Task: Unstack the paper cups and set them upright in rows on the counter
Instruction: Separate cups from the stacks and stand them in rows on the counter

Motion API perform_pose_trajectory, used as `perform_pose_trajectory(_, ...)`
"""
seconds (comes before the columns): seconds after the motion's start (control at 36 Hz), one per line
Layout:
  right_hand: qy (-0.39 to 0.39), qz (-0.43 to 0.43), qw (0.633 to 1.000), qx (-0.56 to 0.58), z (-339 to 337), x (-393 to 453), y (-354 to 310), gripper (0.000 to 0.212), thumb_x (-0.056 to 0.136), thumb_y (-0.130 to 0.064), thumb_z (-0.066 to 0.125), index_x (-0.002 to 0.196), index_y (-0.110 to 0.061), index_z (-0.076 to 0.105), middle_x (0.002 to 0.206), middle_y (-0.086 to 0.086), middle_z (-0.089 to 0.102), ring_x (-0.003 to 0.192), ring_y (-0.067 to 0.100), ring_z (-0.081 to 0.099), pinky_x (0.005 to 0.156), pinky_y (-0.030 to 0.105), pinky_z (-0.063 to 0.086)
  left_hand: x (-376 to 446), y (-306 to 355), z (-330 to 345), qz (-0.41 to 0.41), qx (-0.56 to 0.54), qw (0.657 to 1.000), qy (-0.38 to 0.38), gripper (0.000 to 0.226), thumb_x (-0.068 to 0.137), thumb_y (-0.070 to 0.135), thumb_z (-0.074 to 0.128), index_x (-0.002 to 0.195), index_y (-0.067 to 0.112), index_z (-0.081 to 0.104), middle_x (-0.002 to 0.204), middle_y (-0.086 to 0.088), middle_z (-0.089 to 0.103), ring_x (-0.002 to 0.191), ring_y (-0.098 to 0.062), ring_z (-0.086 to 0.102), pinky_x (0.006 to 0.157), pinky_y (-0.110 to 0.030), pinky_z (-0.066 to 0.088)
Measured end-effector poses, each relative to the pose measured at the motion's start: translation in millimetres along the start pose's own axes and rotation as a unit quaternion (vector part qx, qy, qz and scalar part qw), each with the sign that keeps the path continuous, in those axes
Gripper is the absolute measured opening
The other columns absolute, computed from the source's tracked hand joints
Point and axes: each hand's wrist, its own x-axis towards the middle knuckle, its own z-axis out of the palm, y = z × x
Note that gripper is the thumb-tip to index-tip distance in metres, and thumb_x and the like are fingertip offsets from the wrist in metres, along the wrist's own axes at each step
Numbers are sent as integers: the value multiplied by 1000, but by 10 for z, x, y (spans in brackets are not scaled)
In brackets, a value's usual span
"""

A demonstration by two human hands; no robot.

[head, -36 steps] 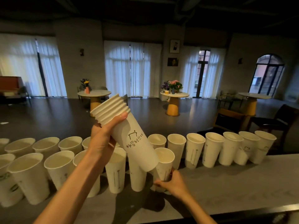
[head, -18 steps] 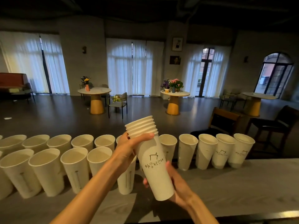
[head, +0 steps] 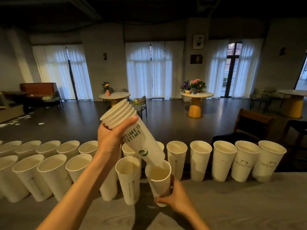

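Note:
My left hand grips a stack of white paper cups just below its rims, tilted with the rims up and to the left. The stack's bottom end still dips into a single paper cup pulled down off it. My right hand holds that cup near its base, low over the grey counter, at the right end of the front row. Two rows of upright white cups stand on the counter: a back row reaching to the right and a front row on the left.
The counter's near right part carries no cups. Beyond the counter lies a dark floor with round tables, chairs and curtained windows.
The stack went from upright to tilted and rose. My right hand slid the bottom cup down off it and lowered that cup toward the counter beside the front row.

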Motion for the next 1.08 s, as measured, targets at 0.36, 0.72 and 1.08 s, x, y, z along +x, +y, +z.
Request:
perform_pose_trajectory(0.36,-8,44,999,-3,224,330,233,107,48,-53,94,140,-46,39,136,-15,54,131,16,50,109,47,44,-11,79,-67,-16,2,999,-51,71,56,33,90,121,19,65,103,-3,75,95,-16,74,76,-32,61)
perform_pose_trajectory(0.72,-2,31,955,294,-680,-247,3,30,98,-31,54,103,-4,65,85,10,77,76,17,75,67,29,59,-328,-550,716,-207,-44,956,-201,56,63,18,83,117,12,69,105,-13,77,93,-25,75,75,-36,61)
perform_pose_trajectory(1.08,15,-24,995,96,-789,-395,3,90,53,-54,92,129,-30,51,117,-11,62,104,10,64,74,21,54,-393,-819,877,-123,77,981,-130,97,36,46,94,125,22,62,109,-1,75,105,-21,71,90,-45,60)
